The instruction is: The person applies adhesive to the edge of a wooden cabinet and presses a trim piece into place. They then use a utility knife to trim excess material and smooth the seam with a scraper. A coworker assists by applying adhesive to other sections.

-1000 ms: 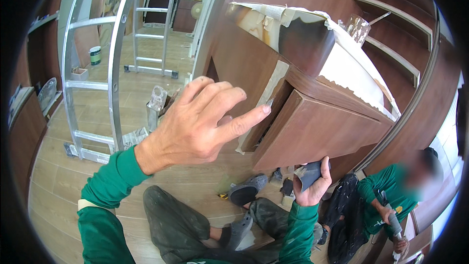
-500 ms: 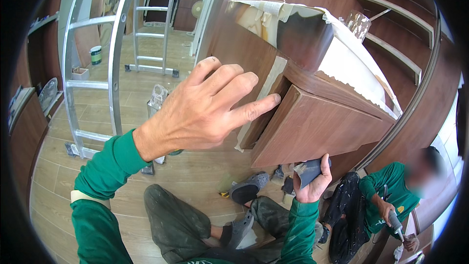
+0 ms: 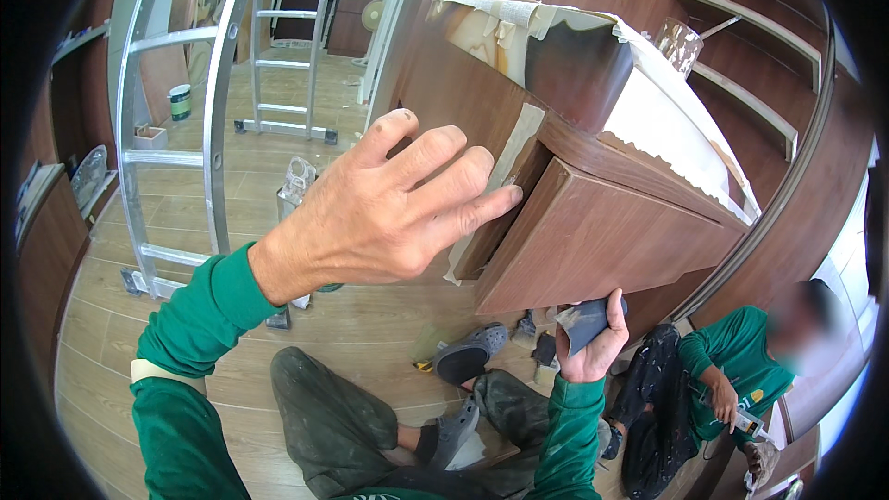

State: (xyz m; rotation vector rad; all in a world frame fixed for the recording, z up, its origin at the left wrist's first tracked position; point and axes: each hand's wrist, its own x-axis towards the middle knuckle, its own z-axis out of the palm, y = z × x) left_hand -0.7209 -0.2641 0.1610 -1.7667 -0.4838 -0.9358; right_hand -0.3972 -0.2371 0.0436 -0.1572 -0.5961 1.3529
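Observation:
My left hand [image 3: 384, 199] is raised in front of a brown wood-grain cabinet, holding nothing, with its fingers bent and apart. Its index fingertip lies at the dark gap beside the slightly open cabinet door [image 3: 602, 241]; whether it touches the wood I cannot tell. Below the door's lower edge, my right hand [image 3: 597, 347] grips a curled dark grey sheet that looks like sandpaper [image 3: 583, 326], with a worn, paler patch at one end. Torn white masking paper [image 3: 667, 125] covers part of the cabinet top, and a strip of tape [image 3: 519, 150] runs along the cabinet side.
An aluminium ladder [image 3: 219, 120] stands at left on the wood-look floor. Tools and a grey clog [image 3: 468, 356] are near my legs. At lower right a co-worker [image 3: 727, 370] sits holding a caulking gun [image 3: 748, 423]. A spattered clear cup [image 3: 679, 44] stands on the cabinet top.
My left index finger has bent a little and drawn slightly back to the left at the gap. The right hand keeps its grip. The co-worker's hands and caulking gun have shifted.

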